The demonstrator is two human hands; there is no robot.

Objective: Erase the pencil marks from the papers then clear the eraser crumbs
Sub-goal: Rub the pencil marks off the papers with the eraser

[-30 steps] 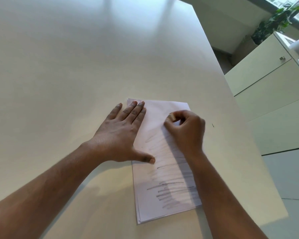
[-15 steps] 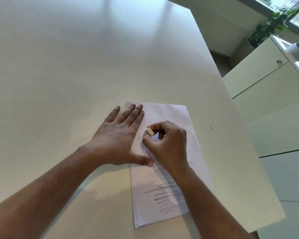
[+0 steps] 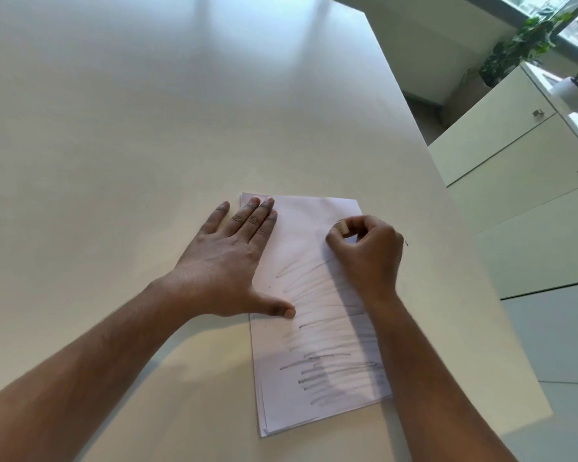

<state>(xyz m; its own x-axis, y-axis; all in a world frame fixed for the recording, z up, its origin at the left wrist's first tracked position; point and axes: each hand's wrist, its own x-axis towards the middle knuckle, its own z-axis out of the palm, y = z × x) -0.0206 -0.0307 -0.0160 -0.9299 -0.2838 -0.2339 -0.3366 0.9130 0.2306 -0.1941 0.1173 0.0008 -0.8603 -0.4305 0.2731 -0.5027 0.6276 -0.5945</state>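
Pale table (image 3: 147, 135); stack of papers (image 3: 301, 235) near its right edge. Left hand (image 3: 229, 265) spread flat, pinning stack's left edge. Right hand (image 3: 367, 251) pinches eraser (image 3: 342, 227) at upper right. Pencil marks (image 3: 331, 358) remain below; rub in short strokes away from pinning hand

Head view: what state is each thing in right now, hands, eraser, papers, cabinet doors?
Left hand: flat, fingers straight, pressing the paper stack down.
Right hand: curled, pinching the eraser.
Small beige block eraser: held at the sheet's upper right.
White paper stack: flat on the table, top part clean, grey pencil marks left lower down.
Pale green cabinet doors: closed.
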